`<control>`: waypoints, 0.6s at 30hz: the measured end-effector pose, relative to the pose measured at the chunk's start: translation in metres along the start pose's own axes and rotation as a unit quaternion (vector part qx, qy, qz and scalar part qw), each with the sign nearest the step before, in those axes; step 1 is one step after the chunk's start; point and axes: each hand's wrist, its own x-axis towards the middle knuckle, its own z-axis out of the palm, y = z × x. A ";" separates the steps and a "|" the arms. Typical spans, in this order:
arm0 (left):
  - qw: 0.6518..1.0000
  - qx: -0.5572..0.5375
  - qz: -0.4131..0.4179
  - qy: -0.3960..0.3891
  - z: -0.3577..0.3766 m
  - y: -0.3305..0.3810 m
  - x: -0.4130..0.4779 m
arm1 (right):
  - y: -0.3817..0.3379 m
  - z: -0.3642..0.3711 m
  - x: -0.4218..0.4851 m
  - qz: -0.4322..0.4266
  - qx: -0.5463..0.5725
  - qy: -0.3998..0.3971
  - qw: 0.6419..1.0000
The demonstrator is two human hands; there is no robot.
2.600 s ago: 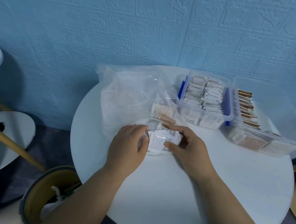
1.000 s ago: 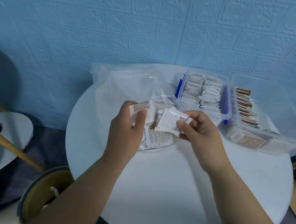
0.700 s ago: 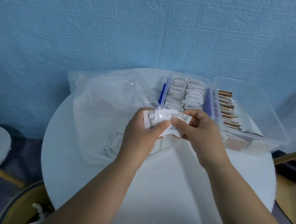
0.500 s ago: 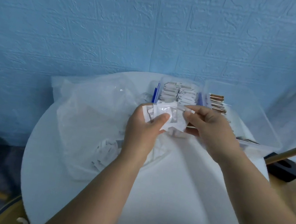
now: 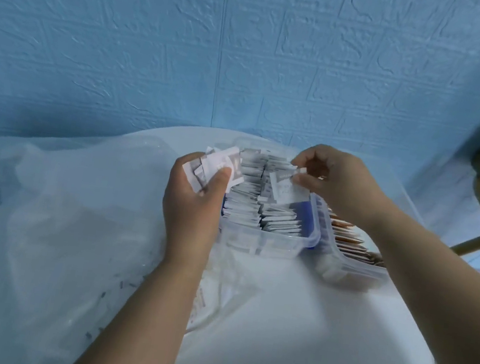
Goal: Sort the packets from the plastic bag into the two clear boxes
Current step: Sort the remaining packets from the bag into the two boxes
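Head view: right hand (image 5: 336,182) pinches one white packet (image 5: 286,189) directly over the left clear box (image 5: 267,243), near the left hand (image 5: 193,206), which grips a bundle (image 5: 219,164) at that box's left rim.

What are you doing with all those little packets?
A person is sorting small packets at a round white table. The left hand grips a bunch of white packets, the right hand pinches one white packet over the clear plastic box of white ones. Brown packets sit in the second clear box beside it.
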 end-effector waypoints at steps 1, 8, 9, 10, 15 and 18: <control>1.000 -0.005 -0.004 -0.002 0.001 -0.001 0.001 | 0.001 0.002 0.001 -0.019 -0.020 0.003 1.000; 1.000 -0.010 0.008 0.005 0.006 -0.011 0.003 | 0.008 0.006 0.008 -0.106 -0.086 0.011 0.991; 1.000 -0.007 0.012 0.006 0.006 -0.012 0.003 | 0.010 0.007 0.009 -0.113 -0.091 0.008 0.989; 1.000 -0.005 0.016 0.006 0.006 -0.014 0.004 | 0.011 0.008 0.009 -0.117 -0.094 0.007 0.989; 0.999 -0.003 0.034 0.004 0.008 -0.015 0.004 | 0.012 0.011 0.010 -0.100 -0.084 0.007 0.991; 0.999 0.001 0.036 0.002 0.008 -0.016 0.004 | 0.013 0.010 0.010 -0.069 -0.097 -0.036 0.992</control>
